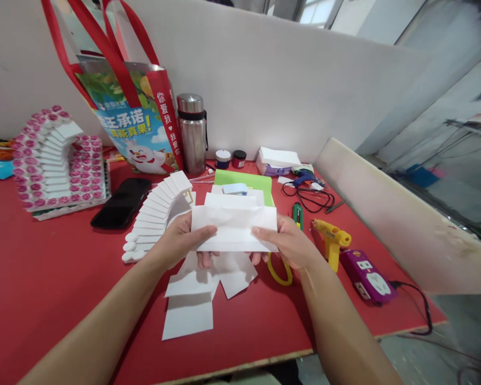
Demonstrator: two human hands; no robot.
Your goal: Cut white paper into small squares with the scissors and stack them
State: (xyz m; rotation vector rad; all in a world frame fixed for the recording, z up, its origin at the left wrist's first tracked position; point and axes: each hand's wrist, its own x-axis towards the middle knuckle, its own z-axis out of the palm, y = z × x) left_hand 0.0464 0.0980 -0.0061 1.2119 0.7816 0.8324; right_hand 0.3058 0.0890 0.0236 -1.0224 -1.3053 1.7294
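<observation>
A folded white paper sheet (234, 227) is held up over the red table (44, 278) by both hands. My left hand (180, 240) grips its left edge, thumb on top and fingers underneath. My right hand (286, 243) grips its right edge the same way. Under the sheet lie several loose white paper pieces (192, 305). A curved fan of white paper strips (156, 211) sits just left of my left hand. Yellow-handled scissors (280, 275) lie partly hidden under my right hand.
A yellow glue gun (332, 238), a purple power strip (366, 275) and a green cutter (297, 214) lie to the right. A black phone (121, 203), a paper model with pink dots (56, 160), a shopping bag (132, 123), a steel flask (191, 133) and green paper (248, 182) stand behind.
</observation>
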